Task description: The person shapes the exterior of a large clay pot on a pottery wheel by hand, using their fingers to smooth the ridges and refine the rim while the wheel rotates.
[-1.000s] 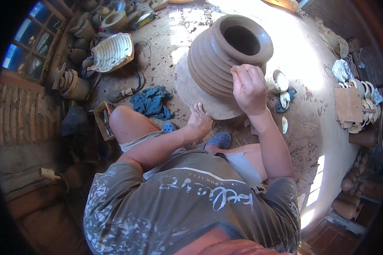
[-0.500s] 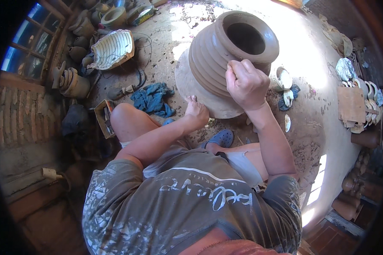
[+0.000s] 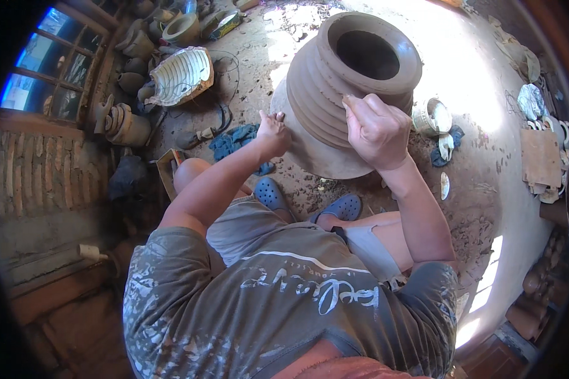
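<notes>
A large clay pot (image 3: 306, 95) with a ribbed wall and a wide smooth rim stands upright on a round turntable (image 3: 303, 155). My right hand (image 3: 378, 129) is closed in a pinch against the front of the pot, just below its rim. Whatever is between those fingertips is too small or hidden to name. At the left edge of the turntable is my left hand (image 3: 273, 136), with thumb and fingers apart and nothing visible in it. Part of that hand's contact with the edge is hidden.
Right of the pot sits a white bucket (image 3: 431, 117) with a dark cloth (image 3: 442, 155) beside it. A blue rag (image 3: 234, 142) lies left of the turntable. Farther left are a ribbed white shell-like piece (image 3: 182, 76) and several pots. My blue clogs (image 3: 341, 207) flank the turntable's near side.
My left hand has moved from the turntable's front edge to its left edge. The right hand stays pinched at the pot's wall. The whole view has shifted slightly, and both clogs now show.
</notes>
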The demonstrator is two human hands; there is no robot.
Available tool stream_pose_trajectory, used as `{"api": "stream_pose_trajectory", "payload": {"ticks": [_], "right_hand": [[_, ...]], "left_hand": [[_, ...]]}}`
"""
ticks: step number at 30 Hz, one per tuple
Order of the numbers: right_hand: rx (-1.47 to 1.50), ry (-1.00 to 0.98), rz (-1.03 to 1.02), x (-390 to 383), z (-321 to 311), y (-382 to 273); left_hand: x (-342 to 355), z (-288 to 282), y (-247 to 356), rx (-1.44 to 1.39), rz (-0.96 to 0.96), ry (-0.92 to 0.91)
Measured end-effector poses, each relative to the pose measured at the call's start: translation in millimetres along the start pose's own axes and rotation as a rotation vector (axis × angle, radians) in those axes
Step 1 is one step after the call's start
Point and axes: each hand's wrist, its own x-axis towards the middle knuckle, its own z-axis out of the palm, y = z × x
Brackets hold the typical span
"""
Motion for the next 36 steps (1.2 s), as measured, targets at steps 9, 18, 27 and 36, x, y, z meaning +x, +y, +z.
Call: {"api": "stream_pose_trajectory", "payload": {"ticks": [9,18,27,36], "right_hand": [[0.054,0.013,-0.031,-10.1,-17.3,24.7],[0.176,0.204,0.419,-55.1,-37.5,83.6],[0.875,0.105,1.193,-27.0,-29.0,59.6],[0.865,0.151,1.315,-8.2,-20.8,81.6]], "left_hand": [[36.0,11.0,-41.7,-0.104,0.001,0.107],[39.9,14.0,-42.4,-0.064,0.066,0.058],[-5.7,33.5,-1.4,-0.11,0.229,0.144],[-65.0,-0.2,109.6,-0.404,0.506,0.103]]}}
